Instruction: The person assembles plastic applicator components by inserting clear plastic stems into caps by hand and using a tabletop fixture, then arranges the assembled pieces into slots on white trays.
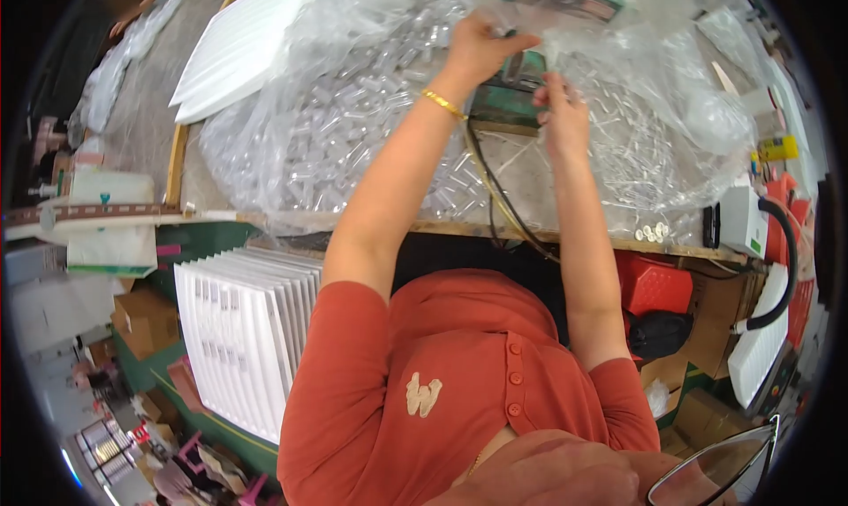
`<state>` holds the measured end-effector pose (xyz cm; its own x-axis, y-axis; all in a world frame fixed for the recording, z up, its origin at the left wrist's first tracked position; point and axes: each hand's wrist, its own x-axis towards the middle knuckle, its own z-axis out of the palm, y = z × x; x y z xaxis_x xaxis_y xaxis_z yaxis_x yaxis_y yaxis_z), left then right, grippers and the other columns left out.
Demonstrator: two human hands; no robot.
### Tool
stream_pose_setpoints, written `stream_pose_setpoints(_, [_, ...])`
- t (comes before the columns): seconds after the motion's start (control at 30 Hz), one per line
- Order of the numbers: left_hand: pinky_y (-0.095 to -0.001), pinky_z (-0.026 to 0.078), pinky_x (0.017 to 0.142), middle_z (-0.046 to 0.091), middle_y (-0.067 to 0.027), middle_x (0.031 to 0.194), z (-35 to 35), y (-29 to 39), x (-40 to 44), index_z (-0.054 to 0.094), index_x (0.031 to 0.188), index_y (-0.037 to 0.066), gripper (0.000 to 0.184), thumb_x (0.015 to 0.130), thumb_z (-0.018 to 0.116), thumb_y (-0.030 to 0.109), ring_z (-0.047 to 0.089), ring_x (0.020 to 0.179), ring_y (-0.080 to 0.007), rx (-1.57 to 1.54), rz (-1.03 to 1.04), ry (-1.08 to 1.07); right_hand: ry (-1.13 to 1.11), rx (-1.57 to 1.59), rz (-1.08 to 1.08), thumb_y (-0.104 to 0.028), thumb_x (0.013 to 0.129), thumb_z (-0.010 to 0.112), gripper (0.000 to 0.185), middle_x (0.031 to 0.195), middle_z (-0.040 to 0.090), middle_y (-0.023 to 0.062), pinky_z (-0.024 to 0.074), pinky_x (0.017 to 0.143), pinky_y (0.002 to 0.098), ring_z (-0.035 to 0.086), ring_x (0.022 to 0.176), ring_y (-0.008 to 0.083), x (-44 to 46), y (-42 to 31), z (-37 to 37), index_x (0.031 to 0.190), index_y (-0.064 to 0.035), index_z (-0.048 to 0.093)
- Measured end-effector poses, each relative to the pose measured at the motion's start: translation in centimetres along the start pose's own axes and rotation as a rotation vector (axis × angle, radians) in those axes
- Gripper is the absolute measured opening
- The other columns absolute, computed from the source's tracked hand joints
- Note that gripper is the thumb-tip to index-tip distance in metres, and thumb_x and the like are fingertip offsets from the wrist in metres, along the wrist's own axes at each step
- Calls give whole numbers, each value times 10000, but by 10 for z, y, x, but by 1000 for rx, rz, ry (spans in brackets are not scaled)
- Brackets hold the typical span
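Observation:
My left hand (480, 50), with a gold bracelet at the wrist, is over a small green machine (502, 110) on the workbench. Its fingers are closed and the thumb points right; whatever they hold is hidden. Just right of the machine is my right hand (564, 117), fingers curled in with the thumb against them; anything inside is too small to make out. Left of the machine spreads a heap of short clear plastic tubes (340, 122) on clear sheeting. To the right lies a pile of thin white stick-like pieces (629, 148).
Dark and yellowish hoses (490, 175) run from the machine over the bench edge. Several small white round parts (652, 232) sit near that edge. White corrugated sheets (234, 51) lie at the back left; a pleated white stack (238, 329) stands below. A red container (655, 285) is under the bench.

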<state>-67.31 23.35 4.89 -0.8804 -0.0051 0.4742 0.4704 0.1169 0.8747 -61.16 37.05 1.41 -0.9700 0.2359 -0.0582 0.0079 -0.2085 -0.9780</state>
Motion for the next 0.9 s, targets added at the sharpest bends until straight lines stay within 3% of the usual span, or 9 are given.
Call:
stream_pose_setpoints(0.23, [-238,457,617,634,-41,735,13,16,-10,641,853,19,225,659,719,105,565,673,-104,-167,-101,100,-230,-71,120,-287,874,510,322,648,506,2,340,436,213,446,497,81,-15,-7,-21,965,17,566])
stream_pose_setpoints(0.33, [-265,451,660,634,-47,820,6,11,-9,613,941,1,240,735,659,115,570,747,-119,-193,45,147,-314,-27,187,-255,875,512,309,656,504,-2,335,437,214,440,496,78,-24,-6,-28,1009,21,543])
stream_pose_setpoints(0.4, [-326,461,685,637,-109,844,-37,-1,-5,600,963,30,229,757,600,131,606,765,-222,478,15,-16,-362,-47,175,-239,873,516,306,658,506,1,331,437,213,437,502,74,-28,-10,-35,1030,24,529])
stream_pose_setpoints(0.47, [-419,460,699,609,-186,854,-86,-29,-9,605,887,41,205,725,569,162,579,791,-361,854,-33,-178,-377,-151,232,-214,871,516,287,658,505,-6,296,408,186,419,483,60,-34,-17,-43,1036,21,527])
stream_pose_setpoints(0.53, [-413,456,726,606,-175,884,-108,-33,-12,599,885,44,205,695,563,109,574,841,-346,1076,-301,-403,-369,-91,283,-198,863,528,274,661,507,-9,277,397,174,416,480,52,-30,-10,-45,1030,20,531])
stream_pose_setpoints(0.63, [-387,446,746,594,-171,892,-120,-66,-18,595,934,60,256,694,610,150,554,888,-333,1157,-140,-612,-351,-12,353,-163,843,559,242,663,509,-14,250,384,159,412,478,42,-31,-2,-29,1007,13,543])
stream_pose_setpoints(0.77, [-360,442,721,585,-161,857,-116,-66,-11,595,935,65,264,696,637,171,554,851,-306,1219,-70,-618,-373,18,344,-123,785,630,197,634,497,-24,246,395,154,418,502,36,-39,0,-18,935,-6,579])
stream_pose_setpoints(0.83, [-367,446,711,601,-136,892,-103,-27,-12,592,928,55,276,711,635,220,564,810,-291,806,-180,-642,-301,-91,250,-135,754,666,194,628,509,-26,276,429,166,440,532,36,-38,-4,-16,885,-8,600])
stream_pose_setpoints(0.9, [-339,439,679,597,-120,865,-88,-5,-22,592,927,54,291,717,648,247,549,757,-249,661,-163,-654,-266,-141,186,-145,747,672,187,639,522,-21,296,449,175,447,535,42,-31,-2,-20,862,-13,607])
